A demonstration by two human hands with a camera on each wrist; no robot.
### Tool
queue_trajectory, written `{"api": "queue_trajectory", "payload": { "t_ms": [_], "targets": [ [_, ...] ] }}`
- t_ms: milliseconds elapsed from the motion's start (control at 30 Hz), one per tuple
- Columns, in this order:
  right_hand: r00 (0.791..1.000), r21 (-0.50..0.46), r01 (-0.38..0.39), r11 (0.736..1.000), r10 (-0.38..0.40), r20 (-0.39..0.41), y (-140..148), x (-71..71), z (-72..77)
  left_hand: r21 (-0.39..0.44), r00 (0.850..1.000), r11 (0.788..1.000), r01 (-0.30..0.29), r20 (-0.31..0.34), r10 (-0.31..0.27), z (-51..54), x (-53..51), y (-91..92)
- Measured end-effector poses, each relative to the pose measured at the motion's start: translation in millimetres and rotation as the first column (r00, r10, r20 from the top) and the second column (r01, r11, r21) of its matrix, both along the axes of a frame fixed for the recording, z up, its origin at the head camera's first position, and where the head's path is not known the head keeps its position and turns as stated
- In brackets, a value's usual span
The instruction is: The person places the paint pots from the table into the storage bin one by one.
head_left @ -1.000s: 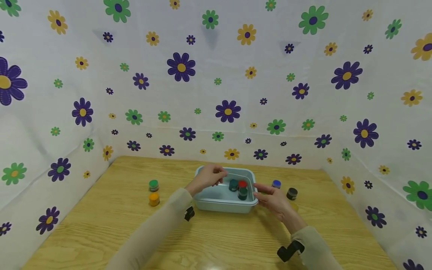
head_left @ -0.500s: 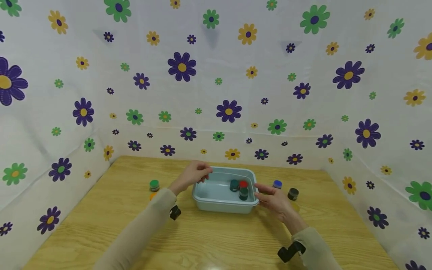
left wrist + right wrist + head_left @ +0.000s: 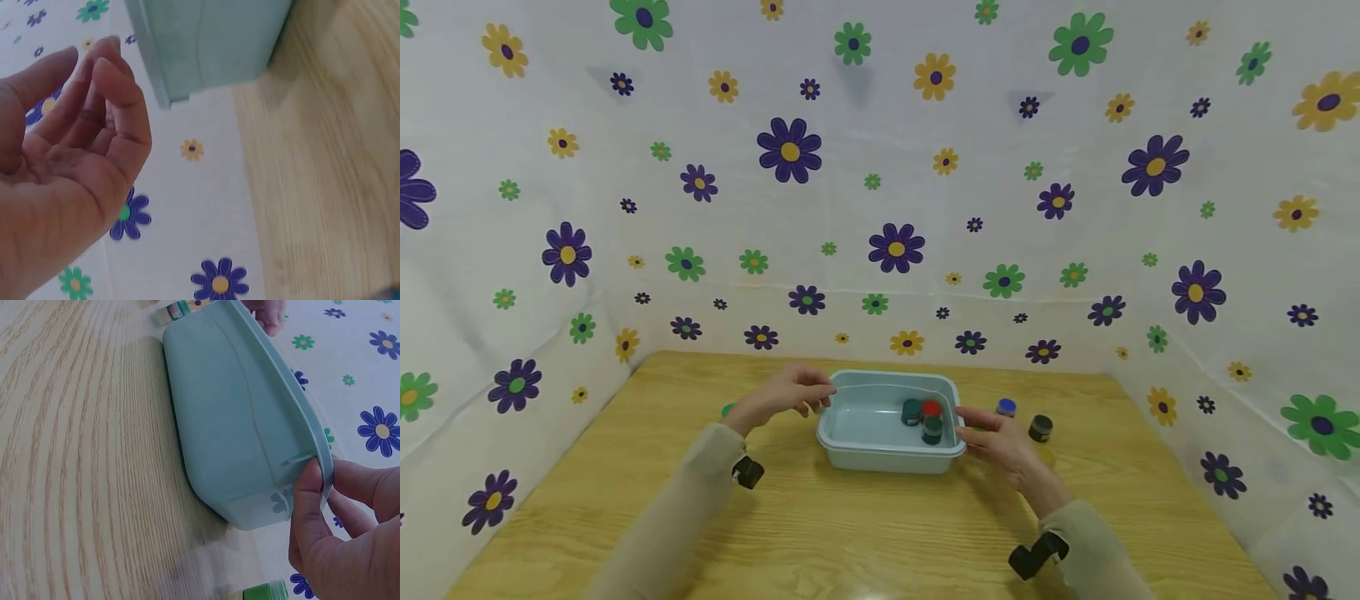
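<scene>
A pale blue bin (image 3: 880, 458) stands on the wooden table, with three jars inside at its right: a dark teal one (image 3: 912, 412), a red-lidded one (image 3: 931, 408) and a dark green one (image 3: 932, 431). My right hand (image 3: 1003, 454) grips the bin's right rim; in the right wrist view, the thumb and fingers of that hand (image 3: 350, 531) pinch the rim. By the bin's left rim hovers my left hand (image 3: 782, 396), loosely bent and holding nothing. The left wrist view shows this hand (image 3: 81, 150) apart from the bin (image 3: 206, 44).
Right of the bin stand a blue-lidded jar (image 3: 1006, 407) and a black jar (image 3: 1041, 428), with a yellow item (image 3: 1047, 456) partly behind my right hand. A green lid (image 3: 727, 410) peeks out beside my left wrist. A flower-patterned sheet (image 3: 880, 192) surrounds the table.
My left hand has moved left, from above the inside of the bin to its left rim, and its arm now covers the orange jar. My right hand has stayed at the right rim.
</scene>
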State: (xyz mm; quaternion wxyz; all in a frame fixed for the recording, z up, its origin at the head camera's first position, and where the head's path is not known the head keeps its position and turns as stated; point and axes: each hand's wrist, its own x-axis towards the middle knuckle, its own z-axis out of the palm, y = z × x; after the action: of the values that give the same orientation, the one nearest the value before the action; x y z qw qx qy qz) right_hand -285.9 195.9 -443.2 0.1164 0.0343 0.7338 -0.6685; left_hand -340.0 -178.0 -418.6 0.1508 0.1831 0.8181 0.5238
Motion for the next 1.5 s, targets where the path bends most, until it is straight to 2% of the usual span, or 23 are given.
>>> {"api": "queue_trajectory", "payload": {
  "t_ms": [267, 433, 633, 867, 967, 1100, 1200, 1367, 1500],
  "targets": [
    [1.000, -0.003, -0.023, 1.000, 0.023, -0.015, -2, -0.4, 0.9, -0.060, 1.000, 0.998, 0.011, -0.003, -0.011, 4.1, 11.5, -53.4],
    [1.000, -0.009, -0.009, 1.000, 0.009, 0.002, -1, -0.4, -0.5, -0.102, 0.999, 0.994, 0.033, 0.017, -0.031, -1.7, 15.7, -78.3],
    [1.000, -0.010, -0.005, 1.000, 0.005, 0.011, -1, -1.8, -2.2, -0.148, 1.000, 0.989, 0.003, 0.022, 0.000, -9.6, 19.4, -99.6],
    [1.000, -0.014, -0.011, 1.000, 0.011, -0.001, -1, -3.0, -3.4, -0.242, 0.999, 0.970, -0.021, -0.033, 0.014, -14.1, 23.9, -114.2],
    [1.000, -0.010, -0.010, 1.000, 0.010, -0.004, -1, -3.4, -3.3, -0.266, 0.999, 0.964, -0.023, -0.032, 0.015, -15.6, 25.4, -118.3],
    [1.000, -0.008, -0.021, 1.000, 0.021, -0.010, -1, -2.3, -2.4, -0.271, 1.000, 0.963, -0.011, 0.001, 0.012, -19.4, 27.9, -124.0],
    [1.000, -0.012, -0.026, 1.000, 0.026, -0.011, -1, -1.3, -1.7, -0.258, 0.999, 0.966, 0.019, 0.054, -0.006, -22.1, 30.6, -126.5],
    [1.000, -0.011, -0.022, 1.000, 0.022, -0.012, -1, -0.7, -1.2, -0.217, 0.988, 0.972, 0.094, 0.143, -0.063, -24.3, 33.9, -127.5],
    [1.000, -0.011, -0.023, 1.000, 0.023, -0.017, 0, -0.5, -1.0, -0.204, 0.983, 0.969, 0.142, 0.141, -0.115, -25.3, 33.5, -127.5]
  ]
}}
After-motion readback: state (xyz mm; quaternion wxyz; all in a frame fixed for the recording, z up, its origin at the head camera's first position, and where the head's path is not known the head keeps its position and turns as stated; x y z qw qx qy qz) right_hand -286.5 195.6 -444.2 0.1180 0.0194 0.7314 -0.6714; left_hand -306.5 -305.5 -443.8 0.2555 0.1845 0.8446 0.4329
